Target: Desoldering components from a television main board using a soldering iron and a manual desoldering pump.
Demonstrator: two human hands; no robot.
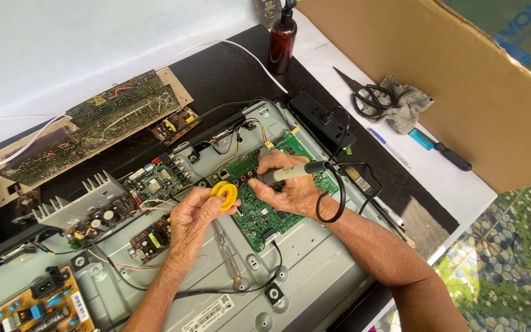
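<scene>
My left hand (192, 224) holds a small yellow spool of solder (225, 195) just left of a green circuit board (259, 215). My right hand (287, 184) grips a grey soldering iron (290, 173), its tip pointing left onto the board's upper left part. The iron's black cord (330, 203) loops over my right wrist. The board is mounted on the grey metal back panel (314, 270) of a flat screen.
Loose circuit boards (102, 120) and a finned heatsink (78, 203) lie at the left. A clear-handled screwdriver (225, 252) rests on the panel. A black power strip (324, 117), brown bottle (282, 37), scissors (364, 95), rag, blue-handled screwdriver (437, 146) and cardboard sheet (462, 80) sit at the right.
</scene>
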